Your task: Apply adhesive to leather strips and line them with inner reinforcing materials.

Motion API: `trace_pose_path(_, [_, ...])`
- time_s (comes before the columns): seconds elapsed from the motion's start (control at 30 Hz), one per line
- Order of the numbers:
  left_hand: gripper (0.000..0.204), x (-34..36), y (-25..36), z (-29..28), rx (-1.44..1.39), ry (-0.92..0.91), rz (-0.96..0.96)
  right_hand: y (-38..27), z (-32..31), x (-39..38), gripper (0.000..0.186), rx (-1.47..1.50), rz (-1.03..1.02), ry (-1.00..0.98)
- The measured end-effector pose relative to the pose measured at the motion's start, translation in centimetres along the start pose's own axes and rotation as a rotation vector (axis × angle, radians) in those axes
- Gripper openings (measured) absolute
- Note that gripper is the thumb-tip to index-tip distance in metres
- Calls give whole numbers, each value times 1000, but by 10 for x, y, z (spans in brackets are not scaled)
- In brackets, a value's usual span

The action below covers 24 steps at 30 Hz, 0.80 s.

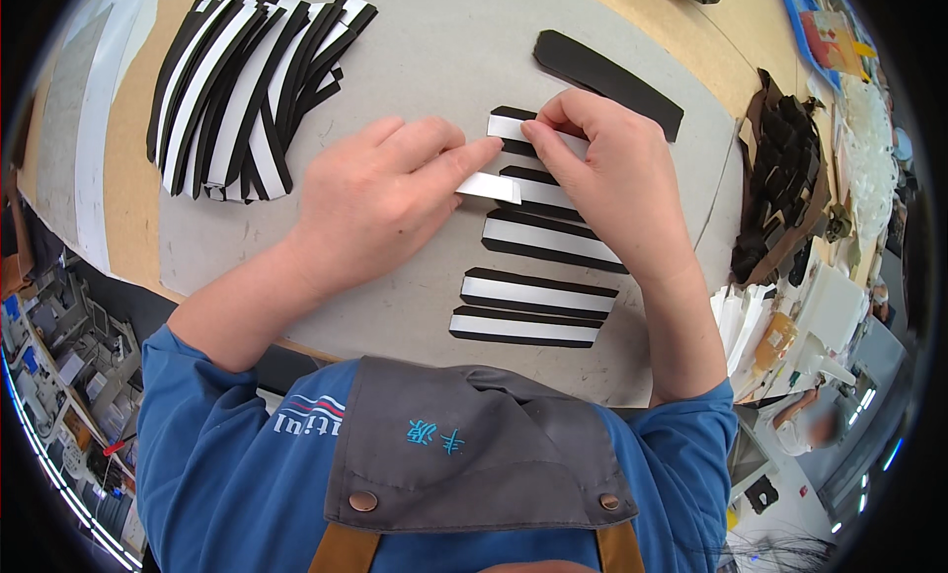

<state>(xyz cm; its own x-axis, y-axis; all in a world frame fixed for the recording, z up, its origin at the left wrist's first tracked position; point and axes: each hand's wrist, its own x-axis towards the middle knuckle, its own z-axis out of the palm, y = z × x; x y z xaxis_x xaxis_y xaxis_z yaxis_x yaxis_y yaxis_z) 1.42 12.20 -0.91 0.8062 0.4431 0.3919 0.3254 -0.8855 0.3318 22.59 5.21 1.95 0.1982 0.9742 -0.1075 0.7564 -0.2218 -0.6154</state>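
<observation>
Five black strips lie in a column on the grey board, each with a white strip along its middle; the lowest black strip (528, 340) is nearest me. My left hand (370, 203) is closed on a loose white strip (487, 186), whose end sticks out over the second black piece from the top. Its index fingertip reaches close to the white strip (507, 127) on the topmost black piece (513, 112). My right hand (627, 163) has thumb and fingers closed on that same white strip, and covers the right ends of the upper pieces.
A heap of black-and-white strips (237, 94) lies at the far left of the grey board (415, 55). Plain black pieces (612, 79) rest at the far right. Beyond them stand a dark brown pile (780, 178), white strips (736, 321) and a blue tray (805, 30).
</observation>
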Motion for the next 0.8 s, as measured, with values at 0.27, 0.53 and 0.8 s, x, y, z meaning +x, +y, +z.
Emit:
trace_pose_path(0.27, [46,2,1,1,-3,-38,-92,-2,-3,-2,19,-32,-27,13])
trace_pose_path(0.53, [58,0,0,-1,-42,-98,-106,33,-34,-20,19,-2,105,14])
trace_pose_path(0.8, [57,3,1,-3,-42,-98,-97,42,-36,-21,23,-26,119,26])
